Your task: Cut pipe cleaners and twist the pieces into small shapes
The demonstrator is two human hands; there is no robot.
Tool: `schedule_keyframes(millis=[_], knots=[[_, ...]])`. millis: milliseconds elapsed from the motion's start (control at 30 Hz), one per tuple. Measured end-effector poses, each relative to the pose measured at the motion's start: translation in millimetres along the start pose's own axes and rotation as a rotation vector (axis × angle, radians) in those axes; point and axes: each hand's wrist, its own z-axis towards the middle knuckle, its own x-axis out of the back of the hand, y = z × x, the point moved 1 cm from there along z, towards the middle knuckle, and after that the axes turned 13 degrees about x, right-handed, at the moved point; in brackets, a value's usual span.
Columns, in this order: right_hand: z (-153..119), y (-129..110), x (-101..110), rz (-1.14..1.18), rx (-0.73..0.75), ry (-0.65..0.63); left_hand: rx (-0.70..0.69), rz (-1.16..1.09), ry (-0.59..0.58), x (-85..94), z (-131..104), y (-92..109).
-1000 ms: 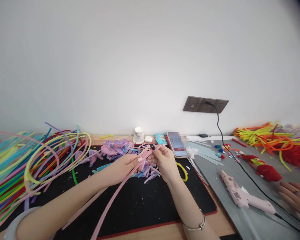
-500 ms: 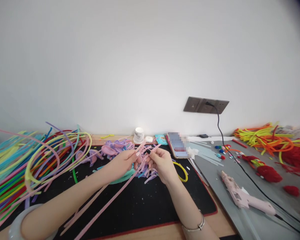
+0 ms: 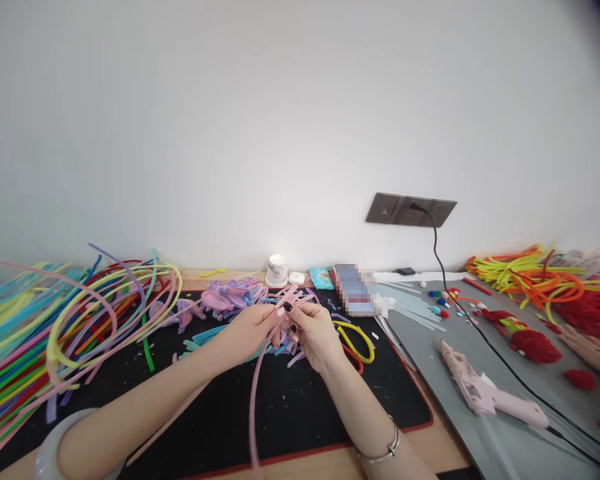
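Pink pipe cleaners [image 3: 258,393] are pinched between my two hands over the black mat [image 3: 300,407]. My left hand [image 3: 254,328] grips them with thumb and fingers pressed together. Close against it, my right hand [image 3: 316,333] is closed on the same pipe cleaners, its dark-nailed thumb near the left thumb. One long pink strand hangs from the hands toward the front edge; another runs under my left forearm. Behind the hands lies a pile of looped purple and pink pipe cleaners [image 3: 230,296]. Teal pipe cleaners [image 3: 205,337] lie partly hidden by the left arm.
Many-coloured pipe cleaners [image 3: 15,360] spread at the left. A phone [image 3: 353,290] leans near a white paper cup [image 3: 277,270]. On the grey board [image 3: 420,360] rest a pink glue gun [image 3: 490,397] with a cord and a red fuzzy figure [image 3: 537,347]. Another person's hand [image 3: 587,350] is at the right.
My hands have come closer together, thumbs nearly meeting. The long pink strand has swung from a slant to hanging nearly straight. Another person's hand has entered at the right.
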Motion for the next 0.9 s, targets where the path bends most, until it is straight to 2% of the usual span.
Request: schedule_keyframes(millis=[67, 233, 433, 900], knots=[[0.7, -0.7, 0.6, 0.019, 0.004, -0.005, 0.015, -0.029, -0.004, -1.4, 1.2, -3.3], [1.5, -4.1, 4.2, 0.046, 0.0, 0.079, 0.004, -0.093, -0.015, -2.2, 4.3, -10.4], [-0.2, -0.7, 2.2, 0.093, -0.066, -0.033, -0.01, -0.096, -0.013, -1.8, 4.9, -7.7], [-4.2, 0.7, -1.0, 0.006, -0.07, -0.064, -0.003, -0.076, -0.043, -2.0, 5.3, -4.8]])
